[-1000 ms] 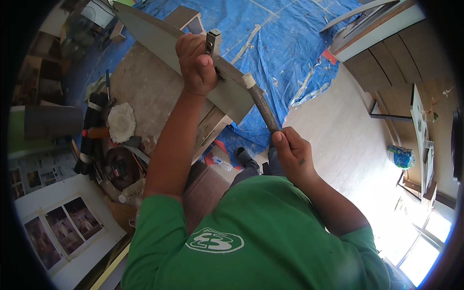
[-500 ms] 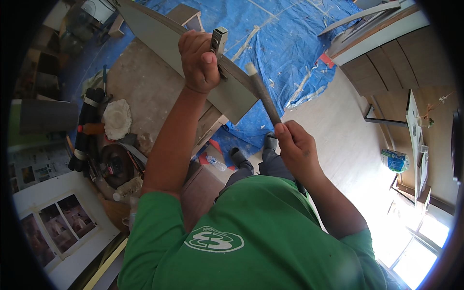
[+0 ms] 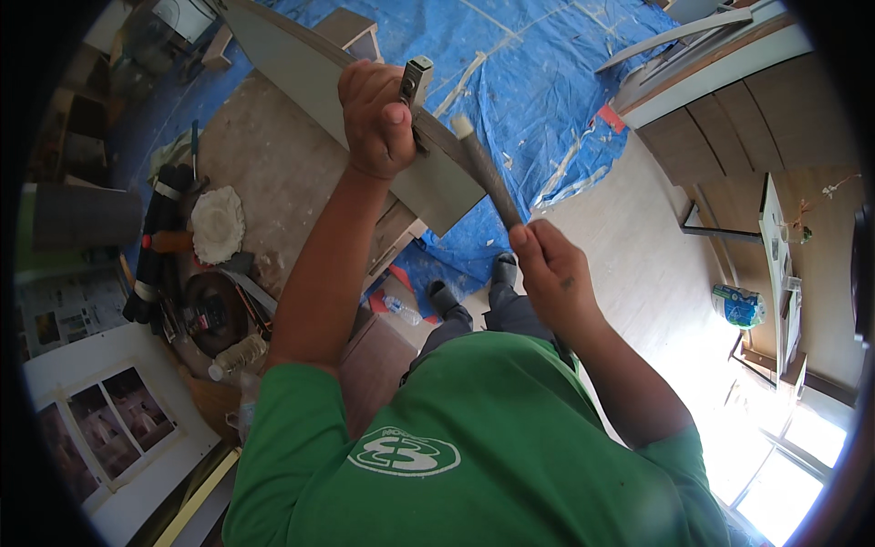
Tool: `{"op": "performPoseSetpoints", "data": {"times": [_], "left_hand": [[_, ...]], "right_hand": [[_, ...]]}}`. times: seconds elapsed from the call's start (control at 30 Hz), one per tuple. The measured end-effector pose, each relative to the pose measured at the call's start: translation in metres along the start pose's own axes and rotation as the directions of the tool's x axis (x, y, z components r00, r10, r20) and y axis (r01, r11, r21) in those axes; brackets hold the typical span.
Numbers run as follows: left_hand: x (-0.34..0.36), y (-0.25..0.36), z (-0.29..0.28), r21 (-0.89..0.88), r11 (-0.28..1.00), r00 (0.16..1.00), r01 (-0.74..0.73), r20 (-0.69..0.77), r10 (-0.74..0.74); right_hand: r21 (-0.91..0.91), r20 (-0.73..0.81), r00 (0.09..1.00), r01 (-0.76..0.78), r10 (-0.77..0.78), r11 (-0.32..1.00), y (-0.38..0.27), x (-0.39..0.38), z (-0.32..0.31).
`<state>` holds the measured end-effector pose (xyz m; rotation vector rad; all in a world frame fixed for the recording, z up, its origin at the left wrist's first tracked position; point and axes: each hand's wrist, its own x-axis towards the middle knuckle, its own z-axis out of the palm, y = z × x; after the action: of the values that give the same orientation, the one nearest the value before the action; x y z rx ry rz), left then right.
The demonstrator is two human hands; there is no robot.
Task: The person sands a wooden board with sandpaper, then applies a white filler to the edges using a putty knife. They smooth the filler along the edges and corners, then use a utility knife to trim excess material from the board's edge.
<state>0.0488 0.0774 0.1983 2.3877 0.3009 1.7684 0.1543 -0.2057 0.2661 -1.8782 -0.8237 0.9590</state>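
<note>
A long pale board [image 3: 437, 193] stretches from the far left toward the middle, its dark edge facing up. My left hand [image 3: 372, 118] is wrapped round a small metal piece [image 3: 417, 75] with a boxy, shiny top, held upright at the board's edge. What its lower end touches is mostly hidden by my fingers. My right hand [image 3: 554, 273], to the right of the board, grips a dark grey rod [image 3: 490, 180] by its near end. The rod slants up and left, and its pale tip is apart from the metal piece.
A dusty work surface [image 3: 283, 137] under the board carries a white crumpled bowl-like thing [image 3: 219, 224], black rolls [image 3: 164, 210], a brown tape roll [image 3: 210, 312] and several tools. Blue sheeting [image 3: 538, 82] covers the floor beyond. Wooden panels [image 3: 720, 128] stand at right; a plastic bottle [image 3: 401, 310] lies near my feet.
My right hand has shifted slightly up and left, bringing the rod's pale tip closer to the metal piece. My left hand keeps its grip at the board's edge.
</note>
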Motion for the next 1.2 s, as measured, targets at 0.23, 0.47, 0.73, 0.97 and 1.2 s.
{"op": "performPoseSetpoints", "data": {"times": [0.23, 0.47, 0.73, 0.97, 1.2], "left_hand": [[0.005, 0.006, -0.003, 0.033, 0.999, 0.999, -0.010, -0.050, 0.012], [-0.001, 0.000, -0.010, 0.031, 0.999, 0.999, -0.031, -0.013, 0.032], [-0.003, 0.005, -0.018, 0.029, 1.000, 1.000, -0.005, -0.026, 0.006], [0.002, 0.016, -0.021, 0.075, 0.997, 0.999, 0.026, -0.035, -0.024], [0.001, 0.015, -0.021, 0.068, 0.997, 0.999, 0.032, -0.029, -0.030]], "right_hand": [[0.348, 0.045, 0.990, -0.141, 0.133, 0.927, -0.016, 0.057, -0.005], [0.336, 0.228, 0.972, -0.133, 0.056, 0.933, -0.045, 0.065, 0.005], [0.139, 0.274, 0.962, -0.032, -0.007, 0.990, -0.047, 0.064, 0.008], [0.426, 0.302, 0.953, -0.131, -0.005, 0.895, -0.035, 0.059, 0.017], [0.540, 0.130, 0.991, -0.108, 0.044, 0.835, -0.008, 0.057, 0.019]]}}
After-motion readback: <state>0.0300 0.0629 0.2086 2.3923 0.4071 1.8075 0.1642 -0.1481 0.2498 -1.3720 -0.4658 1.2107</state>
